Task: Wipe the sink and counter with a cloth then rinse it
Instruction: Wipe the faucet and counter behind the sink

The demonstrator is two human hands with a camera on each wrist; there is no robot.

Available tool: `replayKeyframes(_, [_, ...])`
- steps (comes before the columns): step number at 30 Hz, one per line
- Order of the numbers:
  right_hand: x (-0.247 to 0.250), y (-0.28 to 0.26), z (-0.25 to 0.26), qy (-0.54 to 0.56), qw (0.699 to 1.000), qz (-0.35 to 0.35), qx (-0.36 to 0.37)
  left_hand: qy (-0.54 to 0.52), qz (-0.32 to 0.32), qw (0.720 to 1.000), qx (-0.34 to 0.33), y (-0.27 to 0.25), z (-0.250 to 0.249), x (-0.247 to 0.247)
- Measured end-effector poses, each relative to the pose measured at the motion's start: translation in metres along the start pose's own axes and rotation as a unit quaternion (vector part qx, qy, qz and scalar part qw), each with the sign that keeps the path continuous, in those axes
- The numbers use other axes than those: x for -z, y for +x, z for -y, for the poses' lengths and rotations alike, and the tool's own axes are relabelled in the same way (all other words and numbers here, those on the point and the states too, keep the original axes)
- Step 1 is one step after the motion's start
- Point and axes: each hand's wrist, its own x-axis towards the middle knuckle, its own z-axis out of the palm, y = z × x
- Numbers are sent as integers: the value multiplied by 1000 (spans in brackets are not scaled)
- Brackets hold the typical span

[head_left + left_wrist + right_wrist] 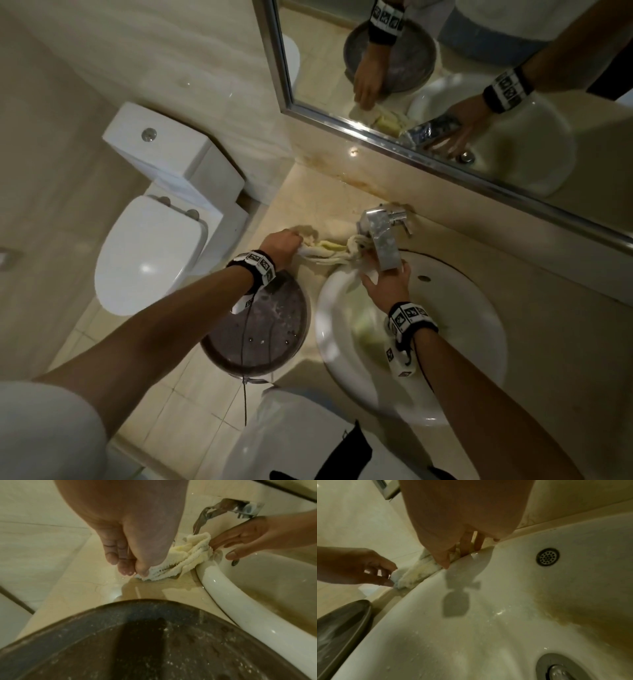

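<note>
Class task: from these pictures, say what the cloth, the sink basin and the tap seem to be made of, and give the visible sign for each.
Cloth: looks like cream terry cotton, matte, with looped ribbed pile.
Sink basin: probably glazed white ceramic; glossy highlights on the rounded rim.
Tap: seemingly chromed metal, reflective silver with flat faces.

A: Item, cloth [334,251]: far end?
B: Hidden behind the faucet [382,236] spout. Whether the right hand [387,284] grips it, cannot tell.

A: Item, dark round lid [154,642]?
B: Cut off by the lower edge, left wrist view.

A: Item, sink [505,622] drain?
B: Cut by the bottom edge, right wrist view.
</note>
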Motion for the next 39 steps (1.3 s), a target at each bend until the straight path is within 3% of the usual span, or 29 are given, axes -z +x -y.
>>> replayKeyframes(4, [9,-3,11,-26,999,4,37,-62,-25,997,47,-1,-13,-3])
replayKeyframes(10, [4,-3,29,14,999,4,52,-254,-81,964,-21,-12,-61,-17])
replayKeyframes(13, [-1,-3,45,2,997,6,80,-281,-111,953,-6,-15,-70,-20])
replayKeyframes(19, [-9,-5,55,-36,987,61,141,-224,-74,971,47,-17,-45,-28])
replayKeyframes(22, [-9,-5,59,-53,983,22,176,-203,-88,973,59,-23,-37,-31])
replayKeyframes(25, [-10,-5,62,-42,982,-24,184,-199,-98,968,117,-25,-40,-32])
replayKeyframes(28, [-16,-6,67,-40,984,-1,175,-232,-70,957,159,-24,-51,-33])
replayKeyframes(35, [-20,0,61,-25,983,22,181,-249,-57,952,170,-7,-64,-46])
replayKeyframes(39, [-19,-5,39,-27,981,29,190,-227,-49,964,129,10,-58,-33])
